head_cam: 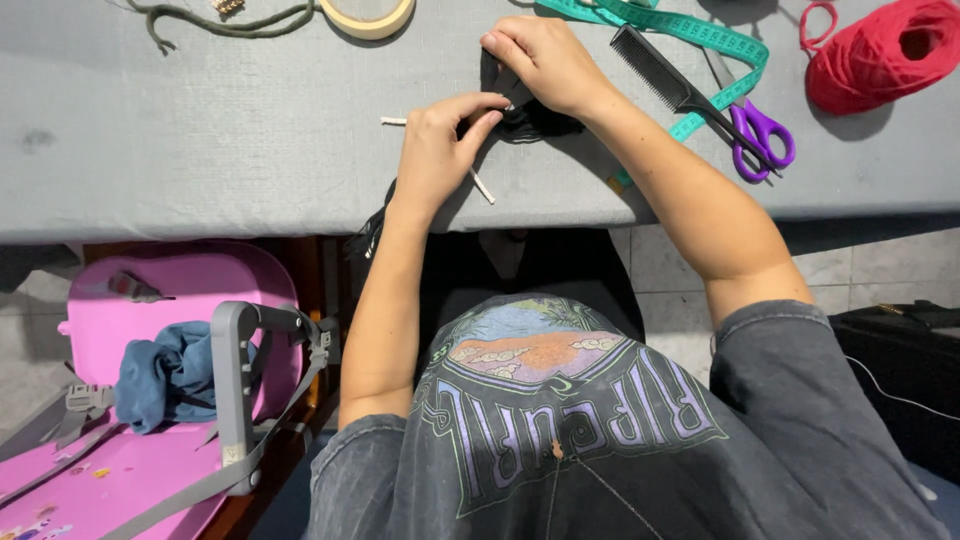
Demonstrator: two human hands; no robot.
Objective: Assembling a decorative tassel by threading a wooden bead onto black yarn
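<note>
While both hands meet over a bundle of black cord [530,118] on the grey cloth-covered surface [200,130], the left hand [440,150] pinches its fingertips shut on the cord's upper strands, its grip narrow and closed around the dark material. The right hand [545,60] lies just above, fingers curled down onto the same black bundle, its grip pressed on the cord; how tightly it closes cannot be told. A thin white stick [483,187] pokes out from under the left hand, and another short white end [393,121] shows beside the left knuckles. Loose black strands [375,225] trail off the near edge of the surface.

Just right of the hands lie a black tail comb [660,75], a teal measuring tape [690,35] and purple-handled scissors [762,140], the comb's thin handle crossing the scissors. A ball of red yarn [885,55] sits at the far right corner. At the far edge, well apart from the hands, rest a roll of beige tape [368,18] and a length of olive-green cord [220,22].

Below the surface, at the person's left, stands a pink plastic child's seat [150,300] with grey straps, a crumpled blue cloth [165,375] lying in it.
</note>
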